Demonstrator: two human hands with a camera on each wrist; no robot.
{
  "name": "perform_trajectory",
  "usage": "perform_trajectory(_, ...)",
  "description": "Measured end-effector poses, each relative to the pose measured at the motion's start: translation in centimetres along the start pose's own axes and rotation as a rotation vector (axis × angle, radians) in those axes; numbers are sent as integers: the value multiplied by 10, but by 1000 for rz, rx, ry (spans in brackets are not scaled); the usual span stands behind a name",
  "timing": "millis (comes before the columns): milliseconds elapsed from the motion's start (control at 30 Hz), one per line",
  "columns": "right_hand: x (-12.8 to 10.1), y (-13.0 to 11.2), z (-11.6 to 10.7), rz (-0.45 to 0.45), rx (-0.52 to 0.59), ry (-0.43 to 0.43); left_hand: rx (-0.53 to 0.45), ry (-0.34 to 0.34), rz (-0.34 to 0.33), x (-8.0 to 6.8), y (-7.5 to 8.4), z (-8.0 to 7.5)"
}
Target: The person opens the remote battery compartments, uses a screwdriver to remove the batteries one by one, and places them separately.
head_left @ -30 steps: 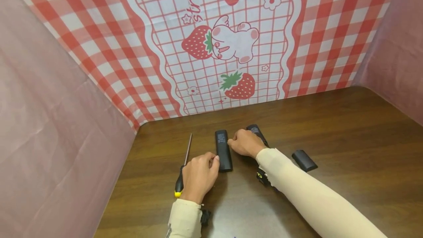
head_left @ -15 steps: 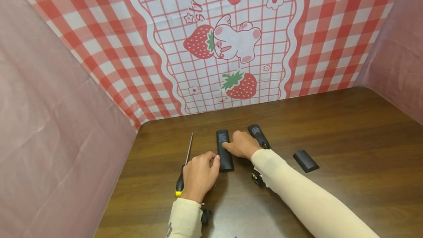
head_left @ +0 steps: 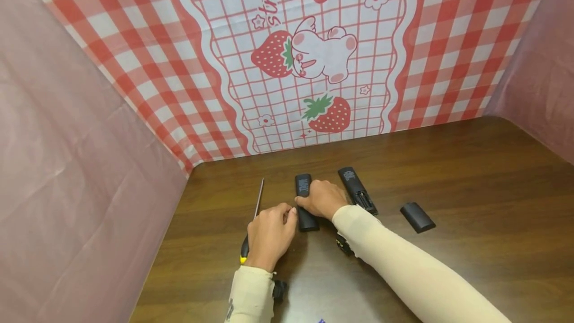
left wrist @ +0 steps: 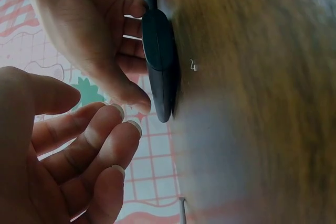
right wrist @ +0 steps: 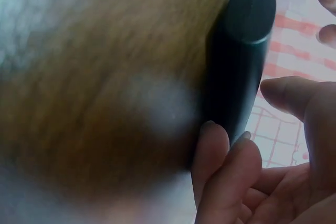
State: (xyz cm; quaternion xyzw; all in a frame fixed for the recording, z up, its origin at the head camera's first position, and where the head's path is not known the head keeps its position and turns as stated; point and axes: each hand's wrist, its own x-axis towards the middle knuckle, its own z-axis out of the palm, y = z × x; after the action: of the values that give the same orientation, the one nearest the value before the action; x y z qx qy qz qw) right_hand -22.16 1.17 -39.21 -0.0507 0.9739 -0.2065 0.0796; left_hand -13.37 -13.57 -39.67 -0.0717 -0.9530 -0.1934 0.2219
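A black remote control lies face down on the wooden table, printed text on its back. My right hand straddles it, the thumb at its left edge and the fingers curled against its right side. Its end and side show large in the right wrist view, where fingertips lie along the remote. My left hand hovers just left of the remote's near end, loosely curled around nothing. Beneath that hand lies a screwdriver with a black and yellow handle, partly hidden.
A second black remote, its battery compartment uncovered, lies behind the right wrist. Farther right is a loose black battery cover. A strawberry-print cloth hangs at the table's back edge, with pink cloth along the sides.
My right hand has moved left, away from the second remote and over the first one, exposing the second remote's battery compartment. The left hand has stayed in place.
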Motion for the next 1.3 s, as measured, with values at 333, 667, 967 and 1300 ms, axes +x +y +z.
perform_trajectory(333,0,-2,5,-13,-18,12,-7,-8,-22,2,-4,1)
perform_trajectory(667,-1,-3,6,-17,4,16,-5,-11,-21,2,-4,0)
perform_trajectory(967,0,-2,4,0,53,-18,-10,2,-25,1,-4,1)
perform_trajectory(1300,1,-3,5,3,57,-29,-21,21,-23,1,-3,2)
